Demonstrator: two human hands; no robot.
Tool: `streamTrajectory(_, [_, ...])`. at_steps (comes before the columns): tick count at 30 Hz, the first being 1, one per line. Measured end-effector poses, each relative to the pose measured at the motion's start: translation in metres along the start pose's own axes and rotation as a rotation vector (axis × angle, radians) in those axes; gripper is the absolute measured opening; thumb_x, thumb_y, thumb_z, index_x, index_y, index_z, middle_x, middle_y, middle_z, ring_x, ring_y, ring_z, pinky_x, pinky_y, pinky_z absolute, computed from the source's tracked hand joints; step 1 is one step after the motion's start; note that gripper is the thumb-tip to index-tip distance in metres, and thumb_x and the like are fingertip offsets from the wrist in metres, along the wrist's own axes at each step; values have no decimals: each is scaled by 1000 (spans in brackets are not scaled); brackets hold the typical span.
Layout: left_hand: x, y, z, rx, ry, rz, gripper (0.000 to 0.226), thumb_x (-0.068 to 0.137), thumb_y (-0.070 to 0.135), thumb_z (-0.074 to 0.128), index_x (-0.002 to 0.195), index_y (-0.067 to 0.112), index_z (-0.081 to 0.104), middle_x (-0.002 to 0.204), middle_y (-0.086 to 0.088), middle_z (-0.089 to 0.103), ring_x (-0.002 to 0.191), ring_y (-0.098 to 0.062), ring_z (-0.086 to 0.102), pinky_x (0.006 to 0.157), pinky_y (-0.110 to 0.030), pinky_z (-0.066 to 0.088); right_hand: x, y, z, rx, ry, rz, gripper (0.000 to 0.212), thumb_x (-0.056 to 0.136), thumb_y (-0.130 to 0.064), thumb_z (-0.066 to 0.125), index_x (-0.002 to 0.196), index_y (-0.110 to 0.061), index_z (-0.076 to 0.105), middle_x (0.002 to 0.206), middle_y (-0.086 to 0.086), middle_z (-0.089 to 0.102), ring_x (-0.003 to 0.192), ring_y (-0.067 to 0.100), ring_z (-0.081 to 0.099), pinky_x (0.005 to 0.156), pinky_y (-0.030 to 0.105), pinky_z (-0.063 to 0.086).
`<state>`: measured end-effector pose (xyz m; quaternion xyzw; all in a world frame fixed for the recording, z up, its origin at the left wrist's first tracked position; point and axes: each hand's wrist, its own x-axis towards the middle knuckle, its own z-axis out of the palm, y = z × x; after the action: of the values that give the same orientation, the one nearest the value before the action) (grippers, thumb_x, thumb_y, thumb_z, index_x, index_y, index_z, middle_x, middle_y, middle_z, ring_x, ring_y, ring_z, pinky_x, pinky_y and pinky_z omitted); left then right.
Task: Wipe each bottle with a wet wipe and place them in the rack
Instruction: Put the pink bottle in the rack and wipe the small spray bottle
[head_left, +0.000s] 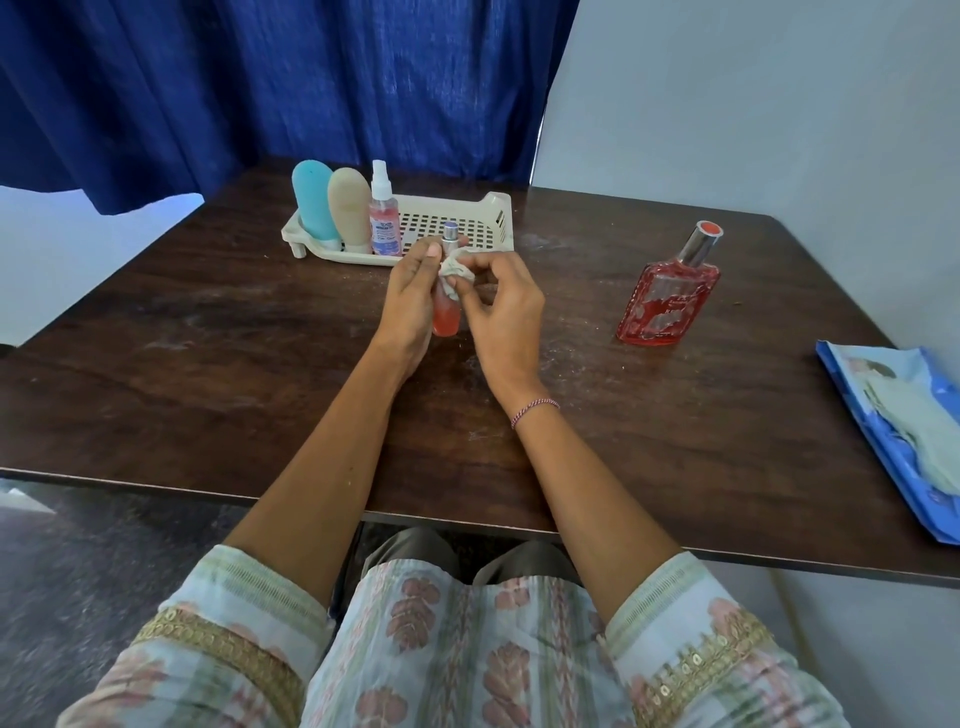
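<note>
Wet wipes lie nearest us: one glossy blue plastic pack (893, 441), well to the right of the cream perforated plastic rack (467, 221) and on its near side, at the edge of the dark wooden table (208, 338).

Just in front of the rack, we hold a slim clear bottle of pink liquid with a silver cap (447, 317) upright above the table. Our left hand (410, 306) curls round its body. Our right hand (501, 306) pinches a crumpled whitish wet wipe (454, 270) against the bottle's upper part, below the cap. We judge the wiping of this bottle to be the step in hand.

Next we would need to reach the bottle forward and stand it in the bare right part of the rack, beside the spray bottle.

Right of the rack, well apart, stands a flat square glass bottle of red liquid with a silver cap (667, 301), not yet racked.

At the rack's left end stand a blue squeeze tube (314, 200), a beige squeeze tube (349, 205) and a clear spray bottle of pink liquid (384, 218).

We count five bottles: three racked, one held, one waiting. One wipe is in use, with one pack and one rack.
</note>
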<state>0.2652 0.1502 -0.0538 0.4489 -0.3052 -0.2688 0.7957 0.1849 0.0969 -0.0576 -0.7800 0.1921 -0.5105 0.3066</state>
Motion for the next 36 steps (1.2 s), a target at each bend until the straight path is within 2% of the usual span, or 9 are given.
streamTrajectory(6, [-1, 1, 1, 89, 2, -29, 16, 102, 17, 38, 111, 12, 50, 114, 2, 60, 101, -6, 64, 85, -23, 52, -2, 8, 2, -88, -116, 50, 14, 77, -5, 72, 90, -5, 67, 94, 7, 64, 82, 12, 61, 76, 31, 55])
streamTrajectory(10, [0, 2, 1, 110, 3, -12, 13, 101, 16, 40, 105, 15, 52, 113, 3, 60, 100, -3, 63, 83, -21, 51, -1, 6, 4, -85, -73, 7, 13, 80, -6, 69, 93, -5, 66, 96, 6, 62, 86, 15, 61, 78, 34, 56])
streamTrajectory(13, [1, 0, 0, 109, -3, -14, 14, 101, 16, 40, 104, 15, 54, 114, -1, 61, 103, -7, 62, 89, -26, 51, -1, 6, 2, -72, -78, 14, 12, 79, -6, 70, 90, -6, 68, 95, 6, 63, 84, 13, 61, 77, 31, 55])
streamTrajectory(17, [1, 3, -2, 34, 40, -20, 17, 102, 13, 36, 102, 13, 54, 110, 1, 60, 92, -2, 64, 77, -21, 52, -3, 9, 0, -115, -173, 37, 12, 75, -8, 75, 86, -6, 70, 87, 6, 65, 73, 13, 59, 71, 32, 54])
streamTrajectory(23, [0, 2, 0, 55, 11, -18, 15, 101, 14, 39, 103, 14, 54, 112, 1, 60, 102, -7, 61, 85, -23, 52, -3, 4, 3, -84, -70, -12, 11, 80, -6, 69, 91, -6, 68, 93, 5, 63, 82, 13, 60, 75, 31, 55])
streamTrajectory(27, [-1, 5, 0, 12, 96, -29, 18, 102, 15, 36, 105, 12, 54, 99, 3, 60, 79, 2, 64, 70, -18, 52, -4, 7, 2, -137, -203, 32, 12, 75, -9, 74, 85, -5, 70, 85, 6, 64, 72, 14, 59, 70, 30, 53])
streamTrajectory(32, [2, 6, -5, -37, 205, -11, 21, 102, 16, 37, 106, 14, 57, 102, 5, 58, 87, -1, 54, 81, -20, 47, -3, 10, 0, -249, -377, 49, 18, 75, -11, 76, 91, -5, 71, 87, 5, 64, 68, 9, 53, 72, 26, 51])
streamTrajectory(36, [3, 10, -6, -146, 206, -47, 23, 102, 16, 36, 106, 10, 58, 99, 1, 60, 83, -4, 57, 76, -23, 52, -1, 5, -3, -180, -287, 33, 20, 75, -13, 76, 93, -6, 71, 90, 5, 66, 73, 11, 58, 73, 25, 51])
